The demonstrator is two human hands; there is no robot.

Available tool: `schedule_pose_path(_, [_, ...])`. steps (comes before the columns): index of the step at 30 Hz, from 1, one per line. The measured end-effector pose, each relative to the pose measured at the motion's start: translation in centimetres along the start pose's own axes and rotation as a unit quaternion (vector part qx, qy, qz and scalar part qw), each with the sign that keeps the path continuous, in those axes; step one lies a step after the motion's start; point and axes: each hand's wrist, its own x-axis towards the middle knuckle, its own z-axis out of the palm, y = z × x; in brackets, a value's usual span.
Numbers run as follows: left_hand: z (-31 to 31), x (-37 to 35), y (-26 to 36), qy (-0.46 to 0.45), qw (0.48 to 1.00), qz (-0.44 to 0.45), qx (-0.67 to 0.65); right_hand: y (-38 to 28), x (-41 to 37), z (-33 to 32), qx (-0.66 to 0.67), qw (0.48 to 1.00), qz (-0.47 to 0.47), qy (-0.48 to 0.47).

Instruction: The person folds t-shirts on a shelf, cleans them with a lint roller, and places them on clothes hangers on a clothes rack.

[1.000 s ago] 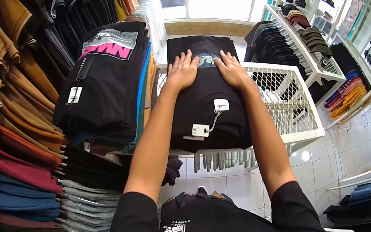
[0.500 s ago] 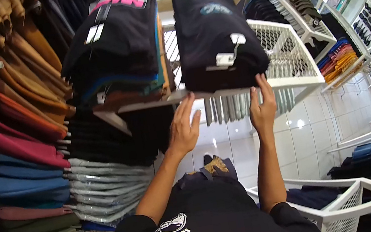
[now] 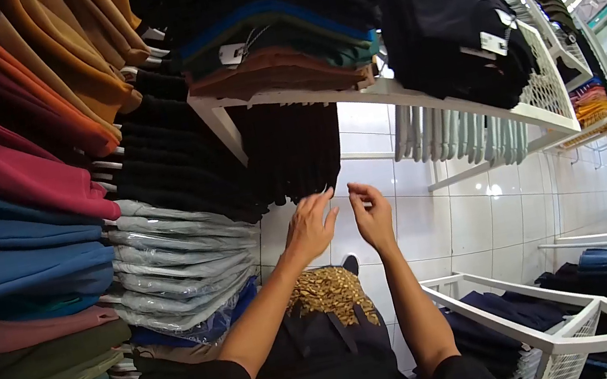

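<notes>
Both of my hands hang in the air over the tiled floor, in front of the white rack point(image 3: 287, 97). My left hand point(image 3: 312, 226) holds nothing, with its thumb apart from the fingers. Close beside it, my right hand point(image 3: 374, 217) has loosely bent fingers and nothing in them. On the rack top above lies a stack of folded shirts point(image 3: 281, 63), black on top with blue, green and brown ones below and a white tag at its front. To its right is a pile of folded black shirts point(image 3: 444, 18) with white tags.
Hanging clothes in many colours, such as blue garments point(image 3: 29, 246) and plastic-wrapped grey ones point(image 3: 178, 260), line the left side. White garments point(image 3: 460, 133) hang beneath the rack. A low white rack point(image 3: 590, 338) with dark folded clothes stands at lower right, on white floor tiles point(image 3: 427, 220).
My hands have come away from the rack's front edge and the black shirt pile, down and closer together. The view has turned left, so the stacks appear further right and higher.
</notes>
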Motion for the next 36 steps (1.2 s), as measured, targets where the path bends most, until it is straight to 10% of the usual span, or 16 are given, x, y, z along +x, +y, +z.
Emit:
schedule_pose_path(10, [-0.7, 10.7, -7.1, 0.063, 0.949, 0.112, 0.287, 6.0, 13.7, 6.3, -0.097, 0.992, -0.020, 0.082])
schedule_pose_path(36, [-1.7, 10.2, -8.4, 0.025, 0.957, 0.089, 0.273, 2.3, 12.6, 7.5, -0.300, 0.953, 0.011, 0.024])
